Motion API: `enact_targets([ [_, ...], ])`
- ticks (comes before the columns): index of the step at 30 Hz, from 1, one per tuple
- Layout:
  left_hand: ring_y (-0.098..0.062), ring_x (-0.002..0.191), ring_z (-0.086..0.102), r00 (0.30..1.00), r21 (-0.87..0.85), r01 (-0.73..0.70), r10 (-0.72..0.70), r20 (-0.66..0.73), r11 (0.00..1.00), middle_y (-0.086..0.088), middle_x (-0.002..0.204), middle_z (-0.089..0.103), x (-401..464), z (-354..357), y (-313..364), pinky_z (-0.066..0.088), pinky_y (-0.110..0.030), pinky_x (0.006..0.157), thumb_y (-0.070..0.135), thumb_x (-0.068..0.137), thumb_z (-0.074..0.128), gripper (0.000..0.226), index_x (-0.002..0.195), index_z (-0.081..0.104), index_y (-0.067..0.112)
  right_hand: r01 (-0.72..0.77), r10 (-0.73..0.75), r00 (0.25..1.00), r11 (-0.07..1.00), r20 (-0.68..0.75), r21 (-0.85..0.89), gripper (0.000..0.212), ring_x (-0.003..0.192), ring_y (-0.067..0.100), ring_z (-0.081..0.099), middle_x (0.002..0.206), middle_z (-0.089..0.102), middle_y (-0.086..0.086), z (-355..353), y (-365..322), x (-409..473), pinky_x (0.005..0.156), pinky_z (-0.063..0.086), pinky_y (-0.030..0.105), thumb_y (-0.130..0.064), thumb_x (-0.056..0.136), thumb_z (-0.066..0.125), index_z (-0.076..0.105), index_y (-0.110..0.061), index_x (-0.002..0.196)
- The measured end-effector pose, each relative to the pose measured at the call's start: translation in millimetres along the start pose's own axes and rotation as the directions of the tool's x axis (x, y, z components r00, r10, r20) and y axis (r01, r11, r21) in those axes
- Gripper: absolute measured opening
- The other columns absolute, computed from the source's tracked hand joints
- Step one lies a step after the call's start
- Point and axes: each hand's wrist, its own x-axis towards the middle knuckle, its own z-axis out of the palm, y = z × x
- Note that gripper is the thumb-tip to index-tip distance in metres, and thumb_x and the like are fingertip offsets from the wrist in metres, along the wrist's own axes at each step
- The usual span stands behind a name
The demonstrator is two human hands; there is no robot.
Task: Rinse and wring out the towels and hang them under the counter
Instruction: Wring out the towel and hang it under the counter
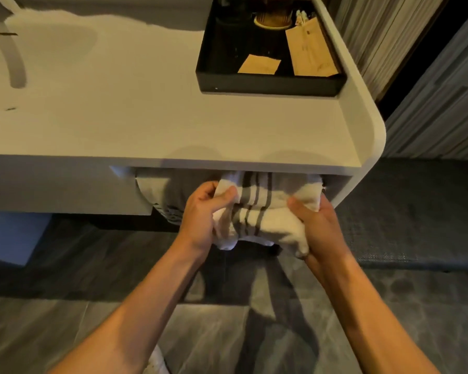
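A white towel with dark grey stripes (265,209) hangs bunched in the open slot under the white counter (173,125), its upper part running up behind the counter's front edge. My left hand (203,214) grips the towel's left side, thumb on top of the cloth. Gripping the right side is my right hand (316,225), with a fold of cloth hanging below its fingers. To the left in the same slot, a grey towel (176,193) hangs in shadow, partly hidden by my left hand.
A black tray (268,83) with paper packets and dark cups sits at the counter's back right. The sink basin (52,44) and faucet (14,63) are at the far left. Grey tiled floor (92,333) lies below, and a dark mat (416,225) to the right.
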Motion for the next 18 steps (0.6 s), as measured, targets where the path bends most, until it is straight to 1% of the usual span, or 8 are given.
enact_targets([
  [3, -0.028, 0.083, 0.07, 0.997, 0.02, 0.039, -0.037, -0.063, 0.999, -0.009, 0.082, 0.075, 25, 12, 9, 0.05, -0.041, 0.078, 0.026, 0.074, 0.073, 0.018, 0.079, 0.078, 0.009, -0.011, -0.009, 0.994, 0.982, -0.105, -0.188, 0.016, 0.067, 0.024, 0.069, 0.077, 0.075, 0.01, 3, -10, 34, 0.052, 0.056, 0.026, 0.002, 0.09, 0.052, 0.066, -0.005, 0.094],
  [6, -0.025, 0.07, 0.061, 0.931, 0.278, 0.299, -0.215, -0.294, 0.913, -0.009, 0.072, 0.065, 42, 19, 23, 0.046, -0.034, 0.065, 0.013, 0.084, 0.06, 0.02, 0.065, 0.062, 0.006, -0.076, -0.001, 0.98, 0.925, -0.201, -0.373, 0.038, 0.112, 0.037, 0.061, 0.129, 0.061, 0.024, 4, -26, 61, 0.086, 0.053, 0.036, 0.007, 0.093, 0.047, 0.055, 0.0, 0.13],
  [8, -0.019, 0.051, 0.041, 0.956, 0.676, 0.256, -0.077, -0.283, 0.691, -0.005, 0.055, 0.044, 40, 25, 31, 0.032, -0.031, 0.049, 0.008, 0.088, 0.055, 0.038, 0.053, 0.041, 0.01, -0.204, 0.085, 0.966, 0.828, -0.244, -0.522, 0.039, 0.125, 0.041, 0.051, 0.136, 0.055, 0.026, 10, -35, 69, 0.089, 0.046, 0.036, 0.004, 0.096, 0.047, 0.051, 0.003, 0.135],
  [10, -0.02, 0.045, 0.038, 0.977, 0.876, 0.093, 0.128, -0.172, 0.473, -0.004, 0.048, 0.037, 28, 27, 35, 0.026, -0.031, 0.044, 0.009, 0.085, 0.058, 0.041, 0.05, 0.036, 0.011, -0.143, -0.031, 0.977, 0.633, -0.21, -0.761, 0.021, 0.102, 0.04, 0.059, 0.103, 0.065, 0.018, 19, -37, 62, 0.069, 0.044, 0.029, -0.004, 0.095, 0.05, 0.062, -0.006, 0.112],
  [12, -0.03, 0.056, 0.057, 0.96, 0.958, -0.005, 0.269, -0.075, 0.286, -0.009, 0.057, 0.054, 16, 21, 38, 0.036, -0.029, 0.051, 0.02, 0.085, 0.062, 0.029, 0.06, 0.051, 0.009, -0.065, -0.148, 0.978, 0.45, -0.147, -0.89, 0.012, 0.069, 0.03, 0.053, 0.067, 0.052, 0.005, 23, -32, 45, 0.053, 0.034, 0.025, -0.011, 0.088, 0.056, 0.06, -0.01, 0.077],
  [14, -0.04, 0.07, 0.064, 0.921, 0.999, -0.03, 0.389, 0.016, 0.03, -0.015, 0.072, 0.065, 8, 9, 38, 0.04, -0.035, 0.059, 0.032, 0.084, 0.066, 0.024, 0.076, 0.063, 0.01, 0.021, -0.342, 0.937, 0.251, -0.068, -0.968, 0.026, 0.069, 0.033, 0.056, 0.062, 0.051, 0.007, 23, -18, 24, 0.057, 0.043, 0.032, -0.016, 0.083, 0.059, 0.054, -0.01, 0.059],
  [16, -0.038, 0.066, 0.06, 0.883, 0.978, -0.091, 0.439, 0.167, -0.189, -0.014, 0.071, 0.064, -1, 2, 37, 0.036, -0.038, 0.061, 0.033, 0.082, 0.071, 0.022, 0.078, 0.065, 0.012, 0.096, -0.545, 0.837, 0.057, 0.05, -0.994, 0.019, 0.084, 0.041, 0.056, 0.076, 0.058, 0.017, 23, -2, 4, 0.068, 0.05, 0.047, -0.015, 0.084, 0.061, 0.057, -0.007, 0.067],
  [18, -0.034, 0.067, 0.055, 0.844, 0.948, -0.21, 0.444, 0.3, -0.239, -0.013, 0.075, 0.064, -9, 5, 30, 0.034, -0.04, 0.062, 0.03, 0.086, 0.067, 0.016, 0.082, 0.066, 0.014, 0.166, -0.534, 0.828, -0.055, 0.169, -0.985, 0.015, 0.079, 0.039, 0.056, 0.077, 0.058, 0.017, 33, 9, -7, 0.071, 0.045, 0.05, -0.014, 0.088, 0.06, 0.058, -0.008, 0.075],
])
